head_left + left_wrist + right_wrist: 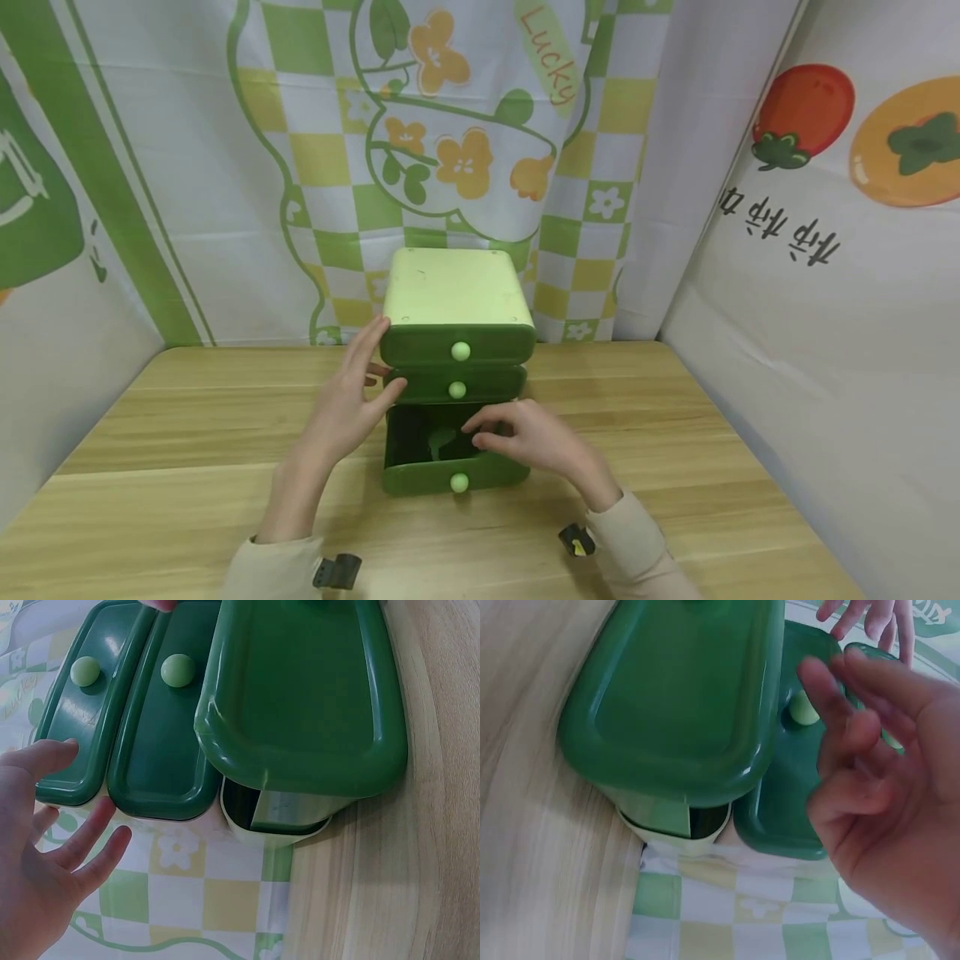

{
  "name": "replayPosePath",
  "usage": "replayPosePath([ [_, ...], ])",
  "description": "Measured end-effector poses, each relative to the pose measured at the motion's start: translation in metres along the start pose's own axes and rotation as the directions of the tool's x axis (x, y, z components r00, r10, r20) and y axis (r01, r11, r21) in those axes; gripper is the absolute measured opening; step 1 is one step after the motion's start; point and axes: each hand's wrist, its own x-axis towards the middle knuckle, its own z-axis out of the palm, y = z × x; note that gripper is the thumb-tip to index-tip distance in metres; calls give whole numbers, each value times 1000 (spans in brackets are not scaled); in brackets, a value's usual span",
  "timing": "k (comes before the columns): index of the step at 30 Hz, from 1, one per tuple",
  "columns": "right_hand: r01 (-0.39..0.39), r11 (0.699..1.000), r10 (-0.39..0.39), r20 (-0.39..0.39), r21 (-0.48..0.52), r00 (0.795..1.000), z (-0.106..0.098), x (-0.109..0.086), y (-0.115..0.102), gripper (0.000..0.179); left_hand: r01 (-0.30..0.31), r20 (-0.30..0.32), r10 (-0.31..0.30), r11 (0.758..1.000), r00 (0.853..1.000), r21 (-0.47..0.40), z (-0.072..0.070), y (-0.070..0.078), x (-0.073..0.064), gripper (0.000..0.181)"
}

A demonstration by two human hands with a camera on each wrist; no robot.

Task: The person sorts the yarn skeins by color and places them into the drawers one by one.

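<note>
A small cabinet (457,287) with a pale green top and three dark green drawers stands on the table. Its bottom drawer (420,480) is pulled out, while the top drawer (420,345) and middle drawer (420,386) are closed. My left hand (341,412) rests at the cabinet's left side, fingers spread, thumb by the middle drawer. Over the right part of the pulled-out drawer hovers my right hand (536,437), fingers loosely bent, with nothing visible in them. A lighter green patch shows inside that drawer; I cannot tell what it is.
The wooden table (225,417) extends around the cabinet on both sides and in front. Behind hangs a checkered, flower-printed curtain (315,158). A printed white wall sheet (810,333) borders the table on the right.
</note>
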Motion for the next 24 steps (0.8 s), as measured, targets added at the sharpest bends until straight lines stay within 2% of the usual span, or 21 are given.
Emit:
replayPosePath([
  [3, 32, 996, -42, 120, 86, 992, 1, 0, -3, 21, 5, 4, -5, 1000, 1000, -5, -1, 0, 0, 82],
  [8, 27, 987, -69, 268, 159, 961, 2, -2, -4, 24, 8, 6, -8, 1000, 1000, -4, -1, 0, -1, 82],
  [12, 10, 989, -64, 372, 146, 926, 3, -4, -4, 29, 8, 4, -8, 1000, 1000, 1, -1, 1, -1, 82],
  [20, -153, 977, 51, 533, 149, 845, 4, -11, -7, 41, 9, 5, -9, 1000, 1000, -6, -1, 0, 0, 82],
  [24, -158, 976, 41, 585, 150, 810, 9, -10, -5, 52, -1, 3, 1, 1000, 1000, -1, 0, 0, 0, 82],
])
